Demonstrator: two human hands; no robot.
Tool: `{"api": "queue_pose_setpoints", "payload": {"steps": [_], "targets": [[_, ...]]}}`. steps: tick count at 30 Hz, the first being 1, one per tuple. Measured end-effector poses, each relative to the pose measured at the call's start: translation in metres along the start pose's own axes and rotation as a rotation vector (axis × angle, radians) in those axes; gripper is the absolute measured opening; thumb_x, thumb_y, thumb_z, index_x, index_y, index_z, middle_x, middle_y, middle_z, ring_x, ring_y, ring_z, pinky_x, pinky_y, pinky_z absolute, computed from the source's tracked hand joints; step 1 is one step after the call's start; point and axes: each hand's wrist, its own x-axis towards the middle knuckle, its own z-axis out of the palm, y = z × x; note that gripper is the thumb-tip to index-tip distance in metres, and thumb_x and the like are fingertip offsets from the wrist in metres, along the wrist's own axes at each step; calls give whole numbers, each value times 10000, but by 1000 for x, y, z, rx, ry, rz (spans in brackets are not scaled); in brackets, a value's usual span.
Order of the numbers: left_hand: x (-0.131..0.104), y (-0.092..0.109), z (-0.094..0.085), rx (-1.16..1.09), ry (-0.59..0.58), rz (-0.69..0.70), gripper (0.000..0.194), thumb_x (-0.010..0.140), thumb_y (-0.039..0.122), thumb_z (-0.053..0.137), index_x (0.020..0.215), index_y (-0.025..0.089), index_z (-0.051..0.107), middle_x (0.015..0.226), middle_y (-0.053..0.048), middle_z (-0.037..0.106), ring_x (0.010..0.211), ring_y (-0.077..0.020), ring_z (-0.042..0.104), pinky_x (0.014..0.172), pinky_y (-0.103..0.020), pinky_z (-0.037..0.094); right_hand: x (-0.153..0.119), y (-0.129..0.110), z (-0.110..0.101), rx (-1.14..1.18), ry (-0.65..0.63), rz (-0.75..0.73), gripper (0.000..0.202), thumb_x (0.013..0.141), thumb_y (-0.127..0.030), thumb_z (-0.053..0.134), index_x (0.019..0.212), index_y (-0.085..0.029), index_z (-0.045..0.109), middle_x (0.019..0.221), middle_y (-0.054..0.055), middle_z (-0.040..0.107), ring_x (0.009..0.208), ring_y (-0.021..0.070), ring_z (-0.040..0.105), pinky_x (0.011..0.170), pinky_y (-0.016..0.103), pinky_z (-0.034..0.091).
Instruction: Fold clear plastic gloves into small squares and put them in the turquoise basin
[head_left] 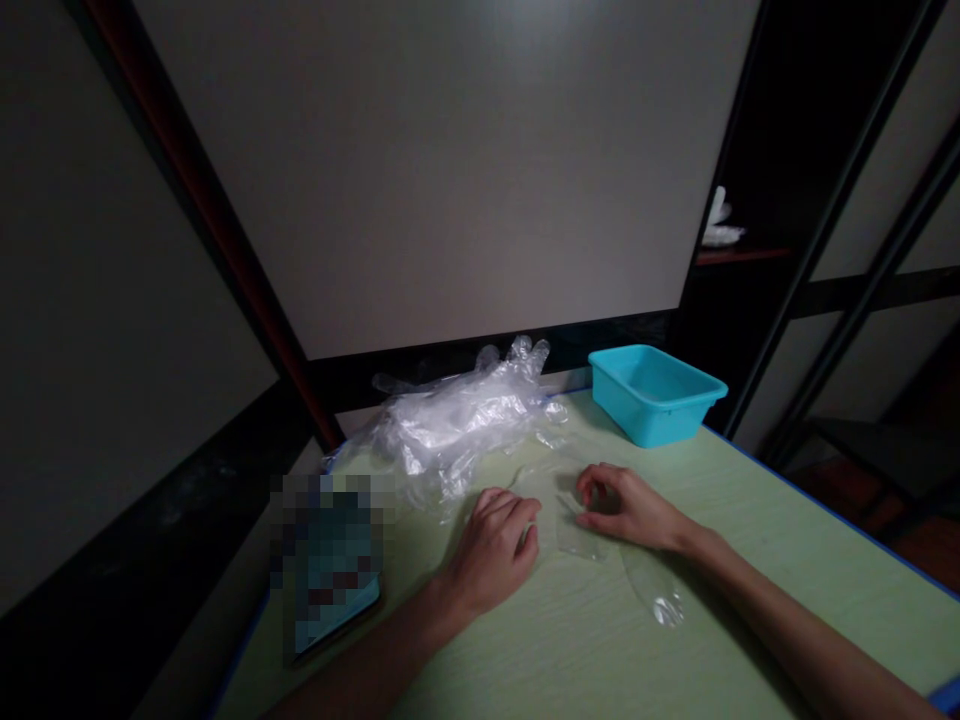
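A clear disposable plastic glove [577, 540] lies on the table between my hands, its see-through edges hard to make out. My left hand [499, 545] rests at its left side, fingers loosely bent and the thumb apart from the index finger. On the other side is my right hand [630, 508], with curled fingers and a gap above the thumb, which is by the glove's edge. Another clear piece with a shiny rounded end [667, 608] lies below my right wrist; whether it belongs to the same glove I cannot tell. Behind my left hand is a heaped pile of clear plastic gloves [465, 415].
A turquoise plastic basin [656, 395] stands at the table's far right corner. At the left edge is a blurred-out object [337, 570]. The pale green table [750, 560] has a blue edge and meets a light panel [480, 180] at the back.
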Motion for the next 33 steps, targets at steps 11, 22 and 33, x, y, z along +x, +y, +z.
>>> {"api": "queue_pose_setpoints", "payload": {"steps": [11,22,33], "targets": [[-1,-6,1,-28,298,-69,253,678,69,450,865,226,518,815,-21,599,819,-199,548,928,-428,280,-2,-14,-16,738,-314,34,225,676,-315,657,816,-164,566,722,28,648,621,121,577,548,243,419],[-10,42,-11,-346,-182,269,503,757,100,450,1239,241,429,1126,-66,587,1014,-218,549,943,-402,344,0,13,-11,55,-9,-50,309,852,-302,438,1136,-230,533,1164,65,558,1062,234,498,915,435,355],[-17,42,-18,-493,-250,245,488,688,113,515,1167,204,500,927,-40,675,727,-186,642,914,-364,376,0,16,-19,-171,81,-61,237,830,-220,430,1001,-195,592,991,90,627,909,238,566,801,404,431]]}}
